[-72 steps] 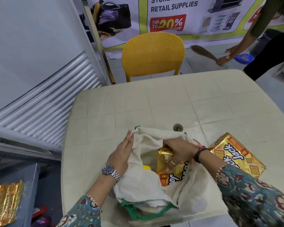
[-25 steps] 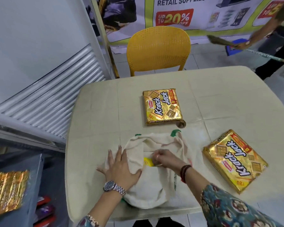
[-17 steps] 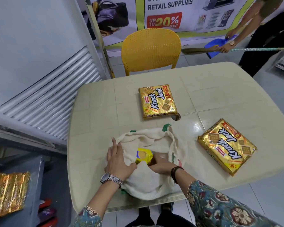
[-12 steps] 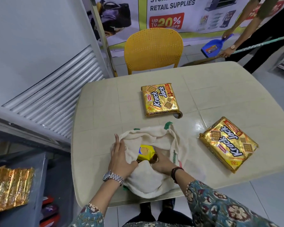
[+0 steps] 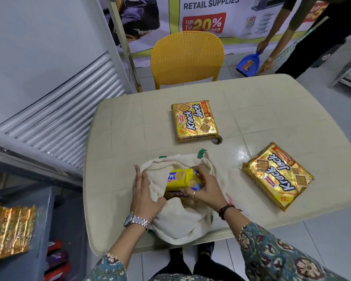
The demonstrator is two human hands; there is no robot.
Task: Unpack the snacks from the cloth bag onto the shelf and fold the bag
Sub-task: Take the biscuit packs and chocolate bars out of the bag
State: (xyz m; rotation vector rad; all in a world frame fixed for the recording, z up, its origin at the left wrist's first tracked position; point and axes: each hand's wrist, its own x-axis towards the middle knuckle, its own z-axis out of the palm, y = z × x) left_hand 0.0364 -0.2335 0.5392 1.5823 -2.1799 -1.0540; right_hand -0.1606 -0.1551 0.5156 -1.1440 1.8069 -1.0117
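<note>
Head view: a yellow biscuit packet [image 5: 181, 179] sits at the mouth of the cream cloth bag [image 5: 182, 224], its long axis running left to right and tipped slightly down toward the right, with a round biscuit printed on its upper face. Under it, inside the bag, the edge of a second yellow packet [image 5: 175, 194] shows; its lettering is too cut off to read. The bag lies crumpled at the near edge of the beige worktop [image 5: 130, 122], its mouth facing away from the person, green trim at the far rim.

The right hand [image 5: 206, 189] is closed around the right end of the upper packet, fingers curled over the top and thumb below, so it grips the packet. The left hand [image 5: 145, 192] lies nearly flat and open on the bag's left side, fingers stretched forward, pressing the cloth down; it grips nothing. Both forearms reach in from the bottom of the frame in patterned sleeves, the left wrist bearing a metal watch [image 5: 137, 221], the right wrist dark bands.

Two gold Krack Jack packs lie flat on the worktop: one [image 5: 195, 121] beyond the bag, the other [image 5: 278, 175] to the right, turned at an angle. A yellow chair [image 5: 186, 57] stands at the far side.
</note>
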